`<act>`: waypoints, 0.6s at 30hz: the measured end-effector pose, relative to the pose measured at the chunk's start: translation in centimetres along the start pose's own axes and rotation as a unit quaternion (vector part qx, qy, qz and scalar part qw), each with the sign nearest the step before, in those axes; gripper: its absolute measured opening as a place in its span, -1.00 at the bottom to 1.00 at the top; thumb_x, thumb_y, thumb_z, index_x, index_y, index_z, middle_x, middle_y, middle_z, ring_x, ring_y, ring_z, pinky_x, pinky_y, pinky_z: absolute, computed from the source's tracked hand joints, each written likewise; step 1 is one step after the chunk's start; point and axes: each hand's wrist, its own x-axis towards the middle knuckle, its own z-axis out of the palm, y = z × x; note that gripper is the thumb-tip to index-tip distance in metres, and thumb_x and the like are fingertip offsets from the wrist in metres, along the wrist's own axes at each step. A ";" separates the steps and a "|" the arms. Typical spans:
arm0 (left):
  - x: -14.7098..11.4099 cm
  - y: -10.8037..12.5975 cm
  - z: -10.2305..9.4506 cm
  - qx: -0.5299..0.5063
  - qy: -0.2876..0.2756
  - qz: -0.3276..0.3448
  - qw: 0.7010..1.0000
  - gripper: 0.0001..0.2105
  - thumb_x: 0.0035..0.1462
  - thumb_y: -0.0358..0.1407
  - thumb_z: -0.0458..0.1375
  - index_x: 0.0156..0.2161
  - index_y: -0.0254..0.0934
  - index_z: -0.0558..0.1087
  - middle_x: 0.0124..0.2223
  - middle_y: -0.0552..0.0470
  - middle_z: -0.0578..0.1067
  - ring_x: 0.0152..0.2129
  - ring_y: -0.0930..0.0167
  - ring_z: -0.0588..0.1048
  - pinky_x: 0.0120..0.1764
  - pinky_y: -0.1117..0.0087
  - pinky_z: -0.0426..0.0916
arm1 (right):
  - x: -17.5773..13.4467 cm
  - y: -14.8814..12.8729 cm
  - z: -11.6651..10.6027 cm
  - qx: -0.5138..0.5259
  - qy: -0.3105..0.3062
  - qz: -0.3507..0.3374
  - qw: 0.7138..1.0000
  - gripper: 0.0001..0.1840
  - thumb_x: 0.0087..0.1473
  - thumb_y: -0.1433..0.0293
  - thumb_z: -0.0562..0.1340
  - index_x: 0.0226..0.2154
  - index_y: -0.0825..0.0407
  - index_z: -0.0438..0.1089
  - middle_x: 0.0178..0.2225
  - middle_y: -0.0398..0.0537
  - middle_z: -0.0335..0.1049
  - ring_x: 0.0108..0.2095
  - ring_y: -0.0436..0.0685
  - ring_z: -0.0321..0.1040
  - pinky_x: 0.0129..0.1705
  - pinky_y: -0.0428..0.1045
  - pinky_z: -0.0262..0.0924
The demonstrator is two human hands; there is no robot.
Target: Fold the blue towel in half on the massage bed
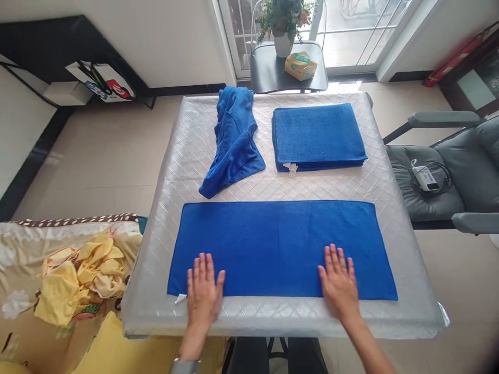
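Note:
A blue towel (273,244) lies spread flat as a long rectangle across the near part of the table, with a small white tag at its near left corner. My left hand (203,285) rests palm down on its near edge, left of the middle, fingers stretched out. Flat on the towel's right part is my right hand (339,280), its fingers extended too. Beyond it on the right sits a stack of folded blue towels (319,135) with white tags showing. A crumpled blue towel (236,140) lies at the far left.
The table has a silvery quilted cover (171,171). Behind it stands a dark chair (265,67) bearing a potted plant (284,41) and a yellow packet (300,66). A grey armchair (413,197) is on the right. Yellow cloths (83,275) lie on bedding at left.

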 end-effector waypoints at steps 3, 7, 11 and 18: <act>0.5 -5.5 -0.6 0.001 0.018 -0.062 0.998 -0.31 0.41 0.01 -0.26 0.46 -0.34 -0.27 0.48 -0.28 -0.16 0.41 0.09 -0.15 0.35 -0.15 -0.09 | -0.9 6.2 -0.9 -0.036 0.005 0.049 0.998 -0.26 0.37 0.28 -0.12 0.45 -0.04 -0.50 0.48 -0.01 -0.33 0.45 0.30 -0.30 0.40 0.37 -0.25; 0.7 -8.7 -1.1 -0.005 0.024 -0.103 0.994 -0.26 0.39 0.04 -0.29 0.45 -0.48 -0.21 0.47 -0.37 -0.13 0.41 0.07 -0.12 0.35 -0.09 -0.08 | -0.9 11.7 -2.0 -0.059 0.004 0.083 0.995 -0.28 0.37 0.25 -0.17 0.46 0.07 -0.40 0.46 0.09 -0.24 0.44 0.32 -0.24 0.39 0.37 -0.18; 0.0 -6.3 -2.0 -0.018 0.064 -0.095 0.993 -0.31 0.41 -0.03 -0.25 0.46 -0.43 -0.25 0.48 -0.30 -0.14 0.41 0.06 -0.11 0.36 -0.11 -0.12 | 1.4 13.1 -3.7 -0.097 0.026 0.081 0.992 -0.30 0.35 0.28 -0.13 0.45 0.13 -0.20 0.45 0.16 -0.17 0.43 0.38 -0.23 0.39 0.42 -0.23; -3.3 9.5 -1.5 -0.193 0.016 0.190 0.962 -0.44 0.37 -0.30 -0.03 0.42 -0.05 0.04 0.21 -0.12 0.44 0.16 0.21 0.41 0.17 0.09 0.35 | 11.6 15.7 -5.1 -0.055 0.063 0.083 0.993 -0.33 0.35 0.22 -0.13 0.36 0.21 0.11 0.38 0.22 0.06 0.37 0.33 0.00 0.32 0.26 0.03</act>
